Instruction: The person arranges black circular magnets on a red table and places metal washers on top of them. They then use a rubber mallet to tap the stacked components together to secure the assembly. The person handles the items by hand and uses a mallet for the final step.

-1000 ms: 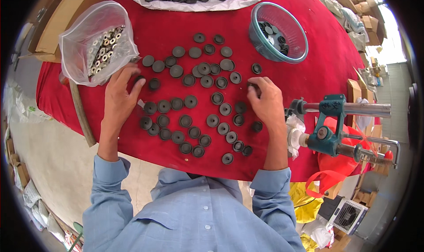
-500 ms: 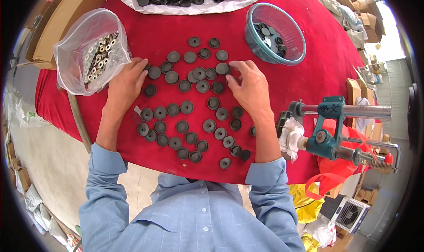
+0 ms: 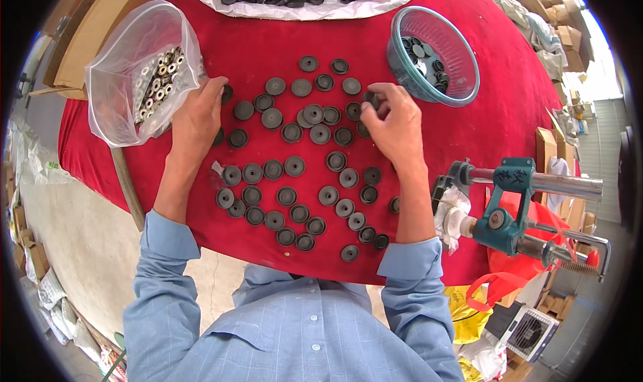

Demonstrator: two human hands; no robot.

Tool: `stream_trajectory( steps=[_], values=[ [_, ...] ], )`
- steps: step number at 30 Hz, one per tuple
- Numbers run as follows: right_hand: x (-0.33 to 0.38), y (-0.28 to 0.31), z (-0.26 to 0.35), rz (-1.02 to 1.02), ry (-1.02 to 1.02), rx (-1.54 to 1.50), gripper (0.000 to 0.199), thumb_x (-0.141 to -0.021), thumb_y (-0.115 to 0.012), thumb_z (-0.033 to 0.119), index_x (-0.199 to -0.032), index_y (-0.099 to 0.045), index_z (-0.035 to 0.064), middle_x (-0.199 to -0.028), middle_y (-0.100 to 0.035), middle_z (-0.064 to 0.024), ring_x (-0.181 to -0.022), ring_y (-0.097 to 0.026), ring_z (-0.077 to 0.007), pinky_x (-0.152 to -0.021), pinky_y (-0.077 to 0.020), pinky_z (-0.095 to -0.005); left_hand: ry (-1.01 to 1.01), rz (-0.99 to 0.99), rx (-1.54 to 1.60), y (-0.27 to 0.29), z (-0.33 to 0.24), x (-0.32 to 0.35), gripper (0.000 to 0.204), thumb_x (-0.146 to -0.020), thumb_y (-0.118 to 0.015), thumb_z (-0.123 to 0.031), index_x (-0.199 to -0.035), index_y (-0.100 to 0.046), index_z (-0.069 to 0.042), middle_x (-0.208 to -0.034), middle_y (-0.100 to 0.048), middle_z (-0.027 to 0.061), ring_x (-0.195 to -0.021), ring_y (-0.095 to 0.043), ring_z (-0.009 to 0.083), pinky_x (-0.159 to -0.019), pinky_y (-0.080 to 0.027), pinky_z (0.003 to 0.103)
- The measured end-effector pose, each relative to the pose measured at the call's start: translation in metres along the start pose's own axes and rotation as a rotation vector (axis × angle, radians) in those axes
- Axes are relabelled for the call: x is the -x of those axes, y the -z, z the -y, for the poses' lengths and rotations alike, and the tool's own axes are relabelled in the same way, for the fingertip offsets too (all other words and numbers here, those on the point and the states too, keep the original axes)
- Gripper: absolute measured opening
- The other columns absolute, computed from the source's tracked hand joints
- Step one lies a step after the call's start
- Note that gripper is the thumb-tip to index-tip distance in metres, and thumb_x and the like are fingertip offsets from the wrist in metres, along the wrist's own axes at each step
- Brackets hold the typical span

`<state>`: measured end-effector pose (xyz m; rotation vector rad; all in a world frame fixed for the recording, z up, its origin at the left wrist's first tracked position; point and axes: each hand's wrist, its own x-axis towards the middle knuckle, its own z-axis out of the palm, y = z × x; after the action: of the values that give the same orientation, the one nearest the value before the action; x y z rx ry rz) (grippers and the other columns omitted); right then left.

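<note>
Round dark rubber caps [image 3: 320, 134] lie spread over the red cloth, some with a small stem in the middle and a few overlapping. My right hand [image 3: 396, 124] pinches a dark cap [image 3: 370, 100] between thumb and fingers, just right of the upper group. On the left, my left hand [image 3: 199, 117] rests beside the clear plastic bag [image 3: 107, 104] of small metal rings [image 3: 161, 84]. Its fingers are closed at a dark cap [image 3: 227, 94], which they partly hide. Another cap [image 3: 219, 137] shows half covered by its thumb side.
A teal plastic basin [image 3: 467, 67] holding several caps stands at the far right. At the far edge lies a white sack [image 3: 301, 17] heaped with black caps. A green hand press [image 3: 506, 208] stands right of my right forearm, near a red bag [image 3: 495, 278]. Cardboard boxes [image 3: 74, 60] are at left.
My right hand has closed on a cap and drawn it rightward off the group, uncovering another cap there. My left fingers have closed together and shifted slightly away from me. The view has shifted a little.
</note>
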<state>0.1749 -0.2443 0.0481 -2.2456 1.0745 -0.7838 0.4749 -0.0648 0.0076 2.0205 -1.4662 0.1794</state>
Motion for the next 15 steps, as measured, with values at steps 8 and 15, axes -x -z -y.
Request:
stream_trajectory(
  steps=[8,15],
  values=[
    [-0.012,0.006,-0.039,0.006,0.028,0.399,0.023,-0.096,-0.071,0.015,-0.114,-0.075,0.0005,-0.099,-0.074,-0.0204,-0.094,-0.075,-0.0427,-0.084,-0.0606,-0.0503,-0.116,0.075,0.012,-0.003,0.001,0.001,0.025,-0.100,-0.068,-0.001,-0.125,-0.073,-0.002,-0.117,-0.071,0.0153,-0.097,-0.074,0.0359,-0.081,-0.059,0.043],
    [-0.024,-0.015,0.004,0.077,0.018,0.294,0.037,-0.093,-0.079,0.023,-0.124,-0.076,0.0019,-0.114,-0.072,-0.0202,-0.105,-0.073,-0.0387,-0.093,-0.0577,-0.0488,-0.073,0.239,0.211,0.018,-0.028,0.004,0.036,-0.094,-0.076,-0.005,-0.129,-0.071,-0.001,-0.125,-0.066,0.0154,-0.101,-0.070,0.0348,-0.085,-0.057,0.044]
  ],
)
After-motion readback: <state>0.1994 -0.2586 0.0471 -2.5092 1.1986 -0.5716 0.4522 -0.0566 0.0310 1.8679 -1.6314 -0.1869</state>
